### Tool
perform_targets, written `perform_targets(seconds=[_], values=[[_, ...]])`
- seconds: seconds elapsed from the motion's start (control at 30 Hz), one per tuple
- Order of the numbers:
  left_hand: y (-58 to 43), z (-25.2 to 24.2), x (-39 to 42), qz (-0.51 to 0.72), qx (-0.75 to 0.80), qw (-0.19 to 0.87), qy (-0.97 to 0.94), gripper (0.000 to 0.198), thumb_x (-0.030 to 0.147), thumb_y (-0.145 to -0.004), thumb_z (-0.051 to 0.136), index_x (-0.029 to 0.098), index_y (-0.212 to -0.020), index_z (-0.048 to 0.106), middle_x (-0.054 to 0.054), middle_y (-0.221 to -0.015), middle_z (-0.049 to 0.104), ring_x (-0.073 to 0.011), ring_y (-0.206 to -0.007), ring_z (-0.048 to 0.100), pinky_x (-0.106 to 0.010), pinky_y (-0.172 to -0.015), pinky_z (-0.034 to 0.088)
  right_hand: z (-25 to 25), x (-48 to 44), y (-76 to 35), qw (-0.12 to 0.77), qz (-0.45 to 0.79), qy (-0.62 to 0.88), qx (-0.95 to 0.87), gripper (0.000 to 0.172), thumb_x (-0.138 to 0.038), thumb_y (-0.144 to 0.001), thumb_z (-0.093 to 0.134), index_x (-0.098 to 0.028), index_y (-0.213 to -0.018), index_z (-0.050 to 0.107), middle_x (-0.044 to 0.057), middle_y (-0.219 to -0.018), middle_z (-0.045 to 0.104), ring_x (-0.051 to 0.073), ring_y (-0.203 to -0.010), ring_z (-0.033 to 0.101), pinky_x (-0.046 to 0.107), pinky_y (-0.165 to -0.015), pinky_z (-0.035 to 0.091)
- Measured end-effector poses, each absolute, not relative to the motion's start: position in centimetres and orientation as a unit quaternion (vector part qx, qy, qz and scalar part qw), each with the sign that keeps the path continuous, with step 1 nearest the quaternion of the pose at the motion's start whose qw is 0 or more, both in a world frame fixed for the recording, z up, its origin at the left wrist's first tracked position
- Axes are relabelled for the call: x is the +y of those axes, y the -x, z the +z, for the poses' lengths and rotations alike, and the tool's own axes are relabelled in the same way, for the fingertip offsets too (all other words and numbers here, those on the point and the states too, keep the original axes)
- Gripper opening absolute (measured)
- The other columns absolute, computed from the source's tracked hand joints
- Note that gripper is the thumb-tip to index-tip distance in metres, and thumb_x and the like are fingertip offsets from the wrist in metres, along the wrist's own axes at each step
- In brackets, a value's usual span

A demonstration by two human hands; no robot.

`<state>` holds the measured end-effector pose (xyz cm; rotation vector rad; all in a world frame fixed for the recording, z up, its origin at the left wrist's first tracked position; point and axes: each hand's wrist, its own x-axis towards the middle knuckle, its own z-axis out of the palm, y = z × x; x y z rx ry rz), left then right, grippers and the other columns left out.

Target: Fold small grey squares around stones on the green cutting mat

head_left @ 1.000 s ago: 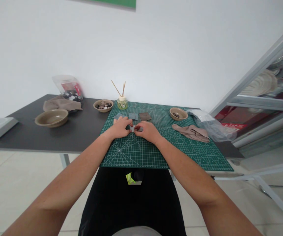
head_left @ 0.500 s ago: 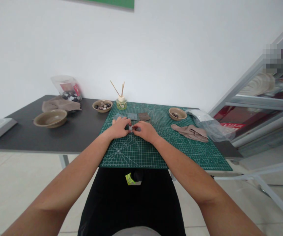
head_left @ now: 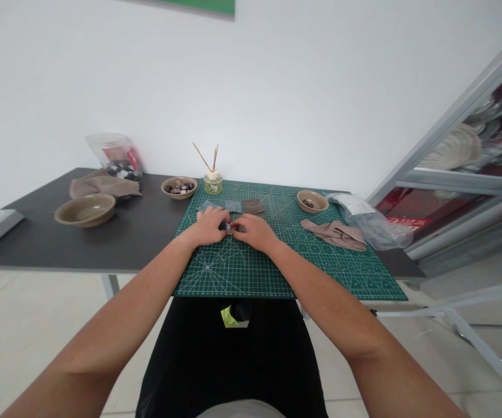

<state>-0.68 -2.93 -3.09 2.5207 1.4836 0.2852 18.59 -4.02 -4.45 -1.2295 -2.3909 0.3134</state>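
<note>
My left hand and my right hand meet over the green cutting mat. Fingertips of both hands pinch a small greyish piece between them; its details are too small to tell. Just beyond the hands lie a blue-grey square and a brown square. Another bluish square is partly covered by my left hand. Under my right fingers, a small dark thing is mostly hidden.
Back left of the hands stand a bowl of stones and a reed diffuser. To the right are a small bowl, a brown cloth and a plastic bag. A larger bowl and clear jar are at left.
The whole view has shifted slightly, so everything appears a little further left. Both hands keep their place on the mat, with the fingertips moving only slightly around the small piece.
</note>
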Motion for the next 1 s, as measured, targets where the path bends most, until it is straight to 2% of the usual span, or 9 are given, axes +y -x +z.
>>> perform_targets(seconds=[0.13,0.37,0.53,0.67,0.77,0.83,0.93,1.0], values=[[0.7,-3.1,-3.0,0.097,0.504,0.103,-0.852,0.025,0.035,-0.081,0.057,0.021,-0.101,0.06,-0.011,-0.112,0.059,-0.0346,-0.11,0.048,-0.048,-0.085,0.037,-4.2,-4.1,-18.7,0.217,0.114,0.472,-0.847,0.018,-0.033,-0.088,0.069,-0.02,-0.097,0.076,0.005,-0.094,0.068,0.017,-0.088,0.062,0.027,-0.078,0.042],[0.5,-3.0,-3.0,0.098,0.503,0.103,-0.852,0.024,0.036,-0.08,0.058,0.021,-0.099,0.059,-0.01,-0.112,0.059,-0.0348,-0.111,0.048,-0.048,-0.086,0.037,-4.3,-3.9,-18.5,0.216,0.1,0.468,-0.851,0.019,-0.032,-0.093,0.064,-0.018,-0.101,0.074,0.006,-0.097,0.069,0.017,-0.092,0.062,0.028,-0.081,0.042],[0.7,-3.0,-3.0,0.094,0.504,0.105,-0.852,0.025,0.037,-0.081,0.057,0.02,-0.099,0.06,-0.011,-0.112,0.06,-0.0345,-0.11,0.048,-0.048,-0.086,0.037,-4.2,-4.2,-18.9,0.228,0.136,0.449,-0.853,0.017,-0.03,-0.086,0.07,-0.018,-0.097,0.074,0.004,-0.094,0.069,0.016,-0.087,0.063,0.027,-0.08,0.043],[0.6,-2.8,-3.3,0.095,0.503,0.101,-0.853,0.032,0.036,-0.081,0.057,0.022,-0.109,0.063,-0.011,-0.111,0.059,-0.0339,-0.107,0.048,-0.048,-0.086,0.036,-4.3,-4.4,-20.3,0.25,0.148,0.478,-0.829,0.012,-0.025,-0.081,0.072,-0.018,-0.09,0.074,0.003,-0.089,0.069,0.015,-0.081,0.062,0.026,-0.077,0.043],[0.4,-2.7,-3.7,0.098,0.481,0.08,-0.867,0.04,0.031,-0.084,0.052,0.029,-0.121,0.064,-0.01,-0.111,0.057,-0.0327,-0.105,0.047,-0.048,-0.085,0.035,-4.4,-4.3,-21.4,0.269,0.149,0.506,-0.806,0.01,-0.025,-0.081,0.071,-0.017,-0.087,0.072,0.003,-0.088,0.071,0.015,-0.082,0.062,0.027,-0.078,0.044],[0.2,-2.6,-3.9,0.097,0.466,0.07,-0.877,0.038,0.03,-0.086,0.049,0.031,-0.12,0.067,-0.009,-0.112,0.057,-0.0312,-0.104,0.046,-0.047,-0.085,0.034,-4.4,-4.2,-21.8,0.271,0.15,0.518,-0.798,0.01,-0.025,-0.08,0.071,-0.017,-0.086,0.072,0.003,-0.088,0.071,0.016,-0.083,0.063,0.028,-0.079,0.044],[-0.3,-2.7,-4.1,0.102,0.46,0.064,-0.88,0.033,0.04,-0.091,0.048,0.03,-0.111,0.071,-0.009,-0.115,0.056,-0.0302,-0.105,0.045,-0.046,-0.086,0.034,-4.4,-4.0,-21.9,0.265,0.153,0.52,-0.798,0.01,-0.025,-0.079,0.072,-0.018,-0.086,0.072,0.004,-0.088,0.072,0.016,-0.083,0.063,0.028,-0.08,0.045],[-0.6,-2.8,-4.2,0.109,0.463,0.054,-0.878,0.036,0.05,-0.092,0.047,0.028,-0.108,0.071,-0.01,-0.115,0.056,-0.0304,-0.105,0.045,-0.046,-0.087,0.034,-4.4,-4.0,-21.8,0.265,0.151,0.516,-0.8,0.011,-0.026,-0.08,0.071,-0.018,-0.087,0.073,0.004,-0.089,0.072,0.016,-0.083,0.063,0.028,-0.08,0.045]])
